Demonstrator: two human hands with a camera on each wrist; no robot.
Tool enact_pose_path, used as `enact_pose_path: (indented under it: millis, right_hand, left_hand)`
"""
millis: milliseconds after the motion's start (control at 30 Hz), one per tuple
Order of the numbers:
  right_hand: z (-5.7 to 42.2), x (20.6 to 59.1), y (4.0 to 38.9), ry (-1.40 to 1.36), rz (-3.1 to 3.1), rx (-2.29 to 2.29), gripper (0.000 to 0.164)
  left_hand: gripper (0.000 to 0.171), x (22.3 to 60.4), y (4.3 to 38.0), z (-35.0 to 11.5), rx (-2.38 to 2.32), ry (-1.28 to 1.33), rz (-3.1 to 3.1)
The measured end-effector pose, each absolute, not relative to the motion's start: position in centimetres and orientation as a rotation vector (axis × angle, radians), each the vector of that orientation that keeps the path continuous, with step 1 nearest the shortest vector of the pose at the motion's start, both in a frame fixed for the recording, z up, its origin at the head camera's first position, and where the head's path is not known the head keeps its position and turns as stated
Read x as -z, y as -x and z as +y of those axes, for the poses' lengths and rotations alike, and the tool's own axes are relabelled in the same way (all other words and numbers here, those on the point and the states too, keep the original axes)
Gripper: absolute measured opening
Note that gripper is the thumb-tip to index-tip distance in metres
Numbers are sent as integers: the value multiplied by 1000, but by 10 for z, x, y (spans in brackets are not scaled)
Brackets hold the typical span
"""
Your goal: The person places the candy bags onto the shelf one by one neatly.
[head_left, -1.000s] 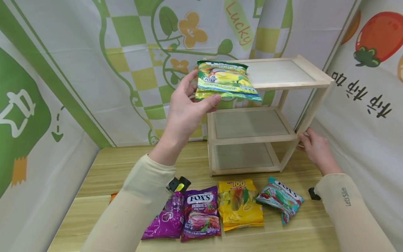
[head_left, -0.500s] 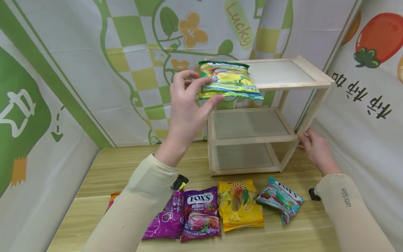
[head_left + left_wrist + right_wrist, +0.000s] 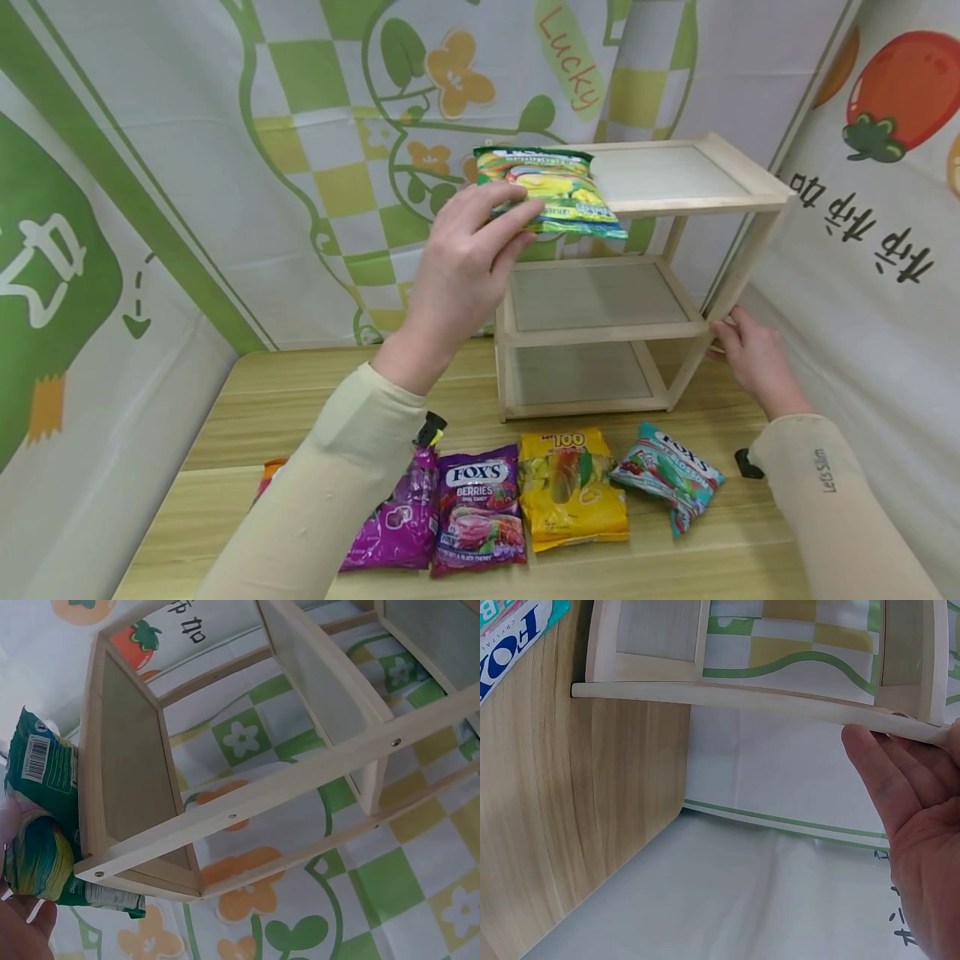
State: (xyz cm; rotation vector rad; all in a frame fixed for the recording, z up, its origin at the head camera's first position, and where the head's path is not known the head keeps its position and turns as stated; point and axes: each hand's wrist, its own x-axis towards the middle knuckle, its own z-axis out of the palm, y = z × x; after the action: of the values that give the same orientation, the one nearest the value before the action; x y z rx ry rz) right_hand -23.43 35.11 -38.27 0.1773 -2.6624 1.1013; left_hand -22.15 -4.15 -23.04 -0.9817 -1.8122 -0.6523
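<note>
A green-and-yellow Fox's candy bag (image 3: 558, 187) lies at the left end of the top tier of a small wooden shelf (image 3: 693, 202), its front edge overhanging. My left hand (image 3: 461, 258) is at the bag's front left corner, fingers extended over its face and thumb beside them. In the left wrist view the green back of the bag (image 3: 45, 761) shows against the shelf's top panel. My right hand (image 3: 757, 354) holds the shelf's right front post at middle-tier height. Up close, the fingers of that right hand (image 3: 922, 802) lie against the post, with the thumb mostly out of frame.
On the wooden table (image 3: 300, 392), in front of the shelf, lie a magenta bag (image 3: 397, 521), a purple Fox's Berries bag (image 3: 480, 508), a yellow bag (image 3: 573, 492) and a teal Fox's bag (image 3: 667, 475). An orange bag (image 3: 272, 473) peeks out behind the left sleeve. Printed curtains surround the table.
My left hand has let go of the green-and-yellow bag's left edge and shifted right, its fingers now over the bag's front. The bag has moved slightly right. The right hand stays on the post.
</note>
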Motion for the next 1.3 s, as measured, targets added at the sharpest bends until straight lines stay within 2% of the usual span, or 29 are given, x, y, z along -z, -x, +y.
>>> enact_pose_path:
  millis: [1300]
  right_hand:
    - [351,384,232,-175,-2676,-1092,42]
  left_hand:
    - [24,231,231,-30,301,830,-1947]
